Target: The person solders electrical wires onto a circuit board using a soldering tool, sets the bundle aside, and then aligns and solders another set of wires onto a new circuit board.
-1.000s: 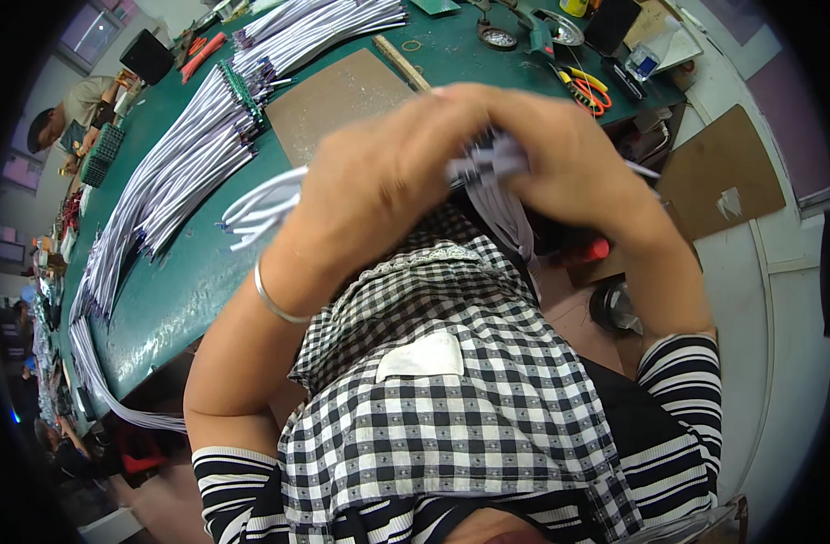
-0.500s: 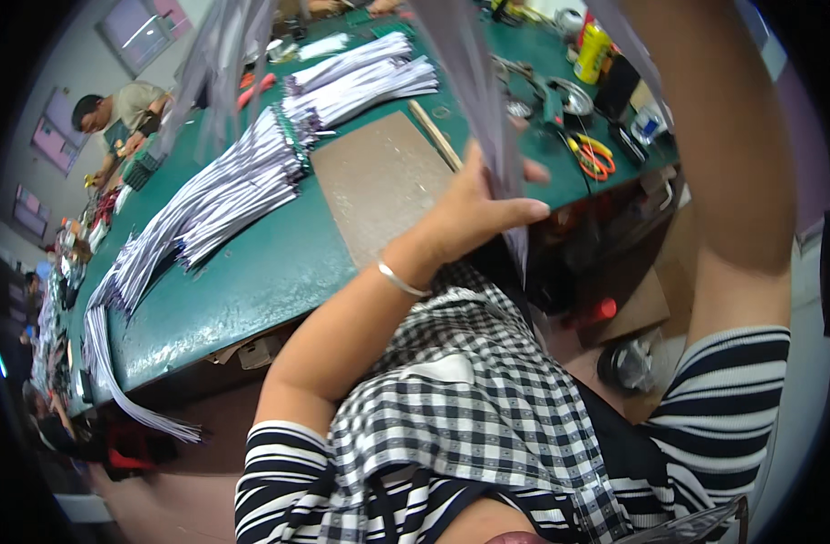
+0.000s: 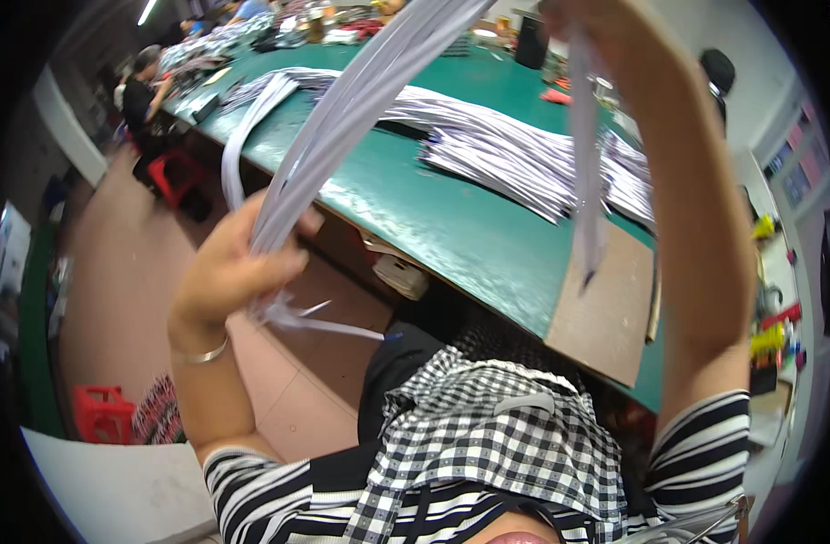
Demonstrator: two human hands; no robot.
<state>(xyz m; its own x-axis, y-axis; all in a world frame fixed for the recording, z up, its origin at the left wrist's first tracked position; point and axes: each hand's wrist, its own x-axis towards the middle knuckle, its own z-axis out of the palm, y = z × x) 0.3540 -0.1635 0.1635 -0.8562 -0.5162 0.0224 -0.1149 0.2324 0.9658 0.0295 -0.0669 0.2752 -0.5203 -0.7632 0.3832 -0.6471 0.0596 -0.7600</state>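
My left hand [image 3: 238, 267] is closed round a thick bundle of pale lavender-white wires [image 3: 342, 109] near its lower end. From this grip the bundle slants up to the right and leaves the top of the view. Loose wire ends stick out below my fingers. My right hand [image 3: 592, 18], raised at the top edge and blurred, seems closed on the same wires, and a narrow hank hangs down below it. Its fingers are partly cut off. More bundles of the same wires [image 3: 505, 150] lie across the green table, and one curved bundle [image 3: 238, 150] droops over its edge.
A brown board [image 3: 605, 308] lies at the near corner of the green table [image 3: 406, 218]. Red stools [image 3: 102, 412] stand on the floor to the left. A seated person [image 3: 143, 100] works at the table's far left. Tools and bottles [image 3: 768, 335] show at the right.
My view has swung left along the table. My left hand has moved left and now grips the wire bundle, which is drawn up at a slant. My right hand has come partly into view.
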